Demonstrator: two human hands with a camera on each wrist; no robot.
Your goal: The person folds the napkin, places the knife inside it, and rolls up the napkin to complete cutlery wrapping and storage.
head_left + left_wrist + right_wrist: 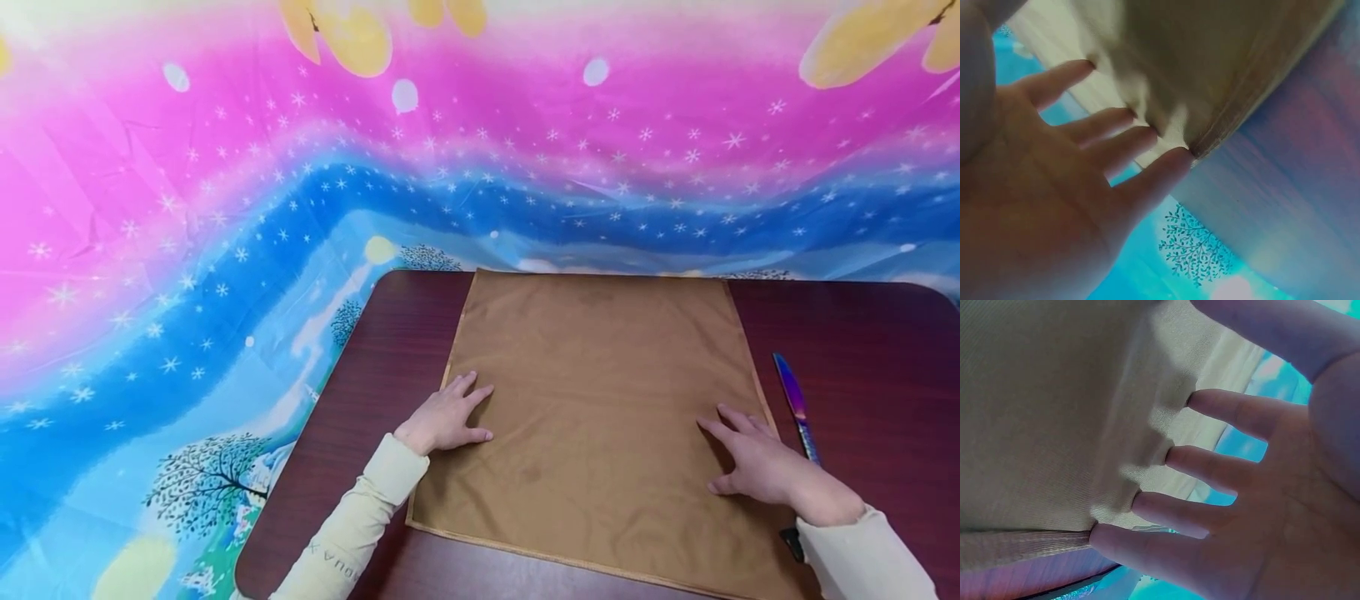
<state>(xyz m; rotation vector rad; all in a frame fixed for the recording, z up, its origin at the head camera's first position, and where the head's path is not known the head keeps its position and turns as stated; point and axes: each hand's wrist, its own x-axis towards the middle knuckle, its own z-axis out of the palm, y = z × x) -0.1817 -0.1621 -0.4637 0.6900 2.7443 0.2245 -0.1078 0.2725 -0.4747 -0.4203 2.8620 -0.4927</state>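
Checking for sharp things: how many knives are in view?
1: the knife lies on the table, right of the cloth, by the right hand. The dark object by the sleeve is unclear; more may be hidden.

The brown cloth [600,367] looks matt and fairly smooth, with soft creases, a fine woven texture seen close up from the right wrist, and a stitched hem. The table [862,350] has a dark reddish wood-grain surface, smooth with a low sheen. The knife [790,388] has a shiny, iridescent blue-purple blade that looks metallic. The printed backdrop [525,108] is thin, wrinkled fabric, slightly glossy. The pale sleeves [352,525] look like matt cloth.
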